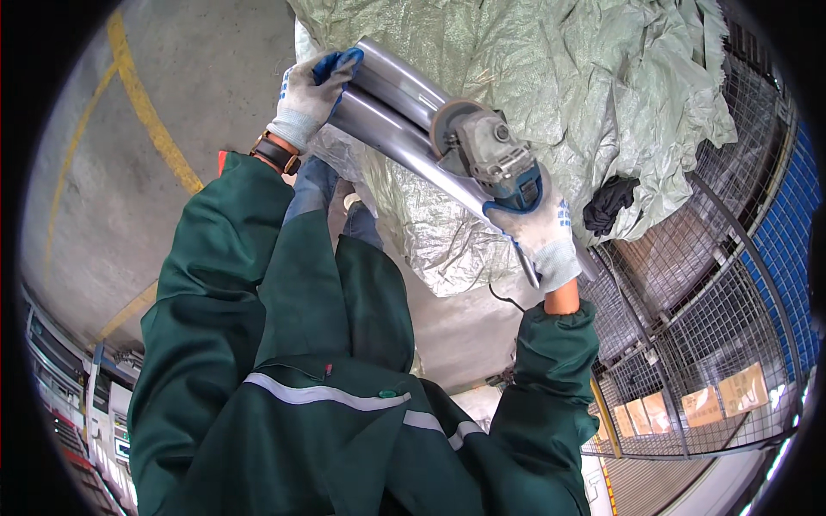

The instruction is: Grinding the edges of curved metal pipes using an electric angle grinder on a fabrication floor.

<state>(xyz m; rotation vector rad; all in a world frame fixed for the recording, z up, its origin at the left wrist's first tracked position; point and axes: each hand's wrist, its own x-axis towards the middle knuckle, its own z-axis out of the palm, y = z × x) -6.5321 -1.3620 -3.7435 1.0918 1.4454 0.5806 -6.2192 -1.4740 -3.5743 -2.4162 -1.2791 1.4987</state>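
Observation:
My left hand, in a white and blue work glove, is closed around the upper left end of a long, shiny metal profile with a dark groove along its length. The profile slants down to the right. In my right hand, gloved alike, is an angle grinder with a blue body and a grey metal head. Its round disc is at the profile's surface near the middle; whether they touch I cannot tell. The grinder and my right hand hide part of the profile.
Crumpled pale green plastic sheeting spreads beneath the profile. A black cloth lies on its right side. Wire mesh cages stand at the right, with brown labels on one. Yellow lines mark the grey floor at the left.

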